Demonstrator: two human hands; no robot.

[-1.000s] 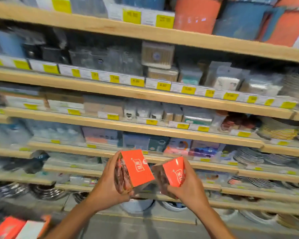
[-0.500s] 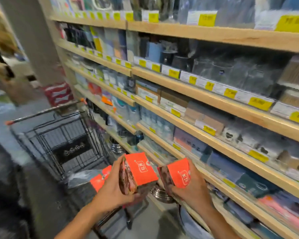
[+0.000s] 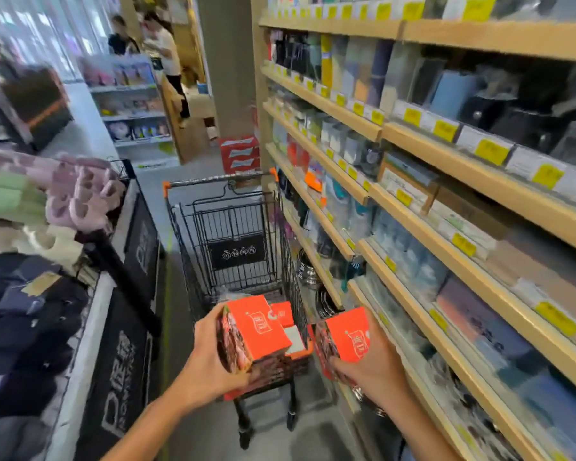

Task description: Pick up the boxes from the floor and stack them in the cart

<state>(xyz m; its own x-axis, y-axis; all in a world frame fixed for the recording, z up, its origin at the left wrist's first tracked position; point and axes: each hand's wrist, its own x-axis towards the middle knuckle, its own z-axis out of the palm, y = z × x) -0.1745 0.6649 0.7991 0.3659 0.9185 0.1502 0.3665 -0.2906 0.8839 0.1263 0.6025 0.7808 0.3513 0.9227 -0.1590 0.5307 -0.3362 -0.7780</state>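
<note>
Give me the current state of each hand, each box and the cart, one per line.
left hand: grips an orange box, held above the cart's near end
left box: lifted, tilted, not yet set down
right hand: grips a second orange box
right box: lifted, beside the cart's right side
cart: standing in the aisle, partly loaded
boxes in cart: orange boxes already stacked at the near end

Both bare forearms reached up from the bottom of the frame; the left hand [image 3: 210,361] and the right hand [image 3: 368,369] each gripped something, fingers curled.
</note>
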